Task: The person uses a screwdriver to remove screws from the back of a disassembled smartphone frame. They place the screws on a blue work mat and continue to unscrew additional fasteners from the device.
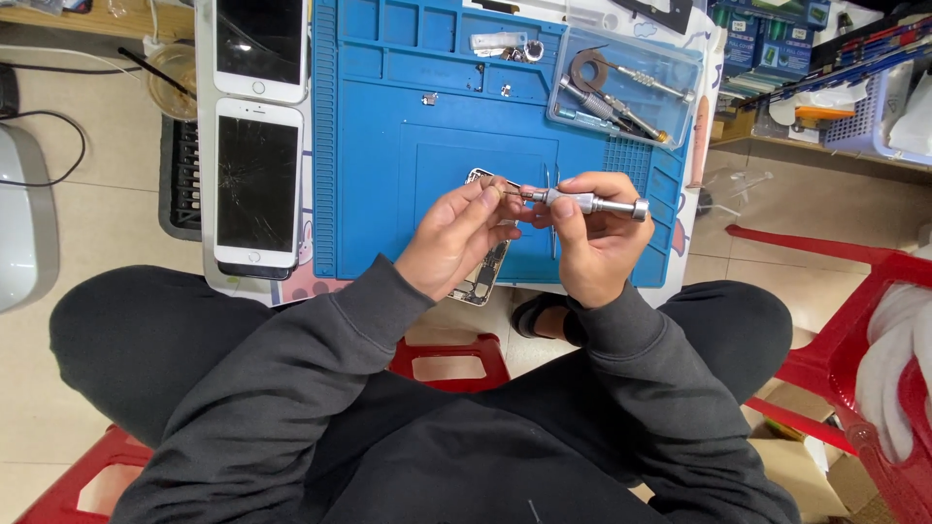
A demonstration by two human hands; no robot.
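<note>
While the right hand [592, 243] grips a screwdriver [587, 203], left hand [461, 238] fingertips pinch at its tip.

Bare blue mat [388, 165] beyond tweezers [554, 218]

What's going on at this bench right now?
A seated person holds a small silver screwdriver level in the right hand, while the left hand pinches at its tip. Beneath both hands an opened phone lies on a blue work mat. Two white phones, one with a cracked screen, lie to the left.
</note>
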